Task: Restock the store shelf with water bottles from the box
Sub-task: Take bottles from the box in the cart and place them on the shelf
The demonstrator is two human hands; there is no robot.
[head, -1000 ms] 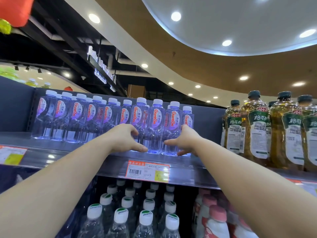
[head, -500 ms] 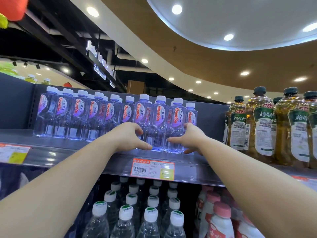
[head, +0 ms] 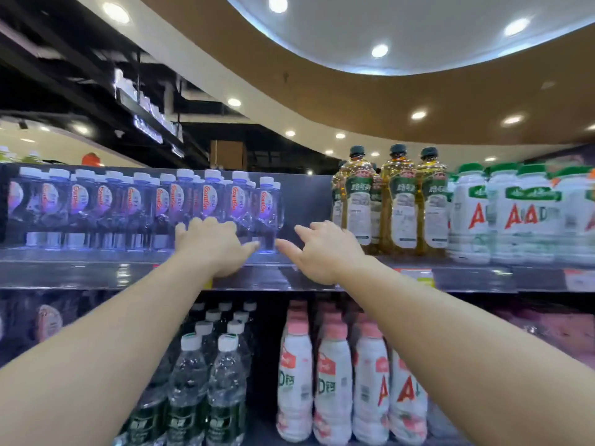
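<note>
- The water bottles [head: 206, 204] stand upright in a long row on the upper shelf [head: 96, 275], from 9 o'clock to the middle; clear liquid fills them, white caps on top
- The left hand [head: 212, 246] reaches to the row's right end, fingers curled against the lower bodies of the last bottles, thumb stretched toward 3 o'clock; blur hides whether it truly clasps one
- The right hand [head: 318, 249] hovers just beside the end bottle [head: 269, 214], fingers spread apart, holding nothing
- At 2 o'clock stand amber-filled bottles [head: 399, 201] with dark caps, then white bottles [head: 515, 214] with green caps
- On the lower shelf, green-labelled clear bottles [head: 206, 381] sit at 6 o'clock, pink-capped white bottles [head: 331, 381] at 5 o'clock
</note>
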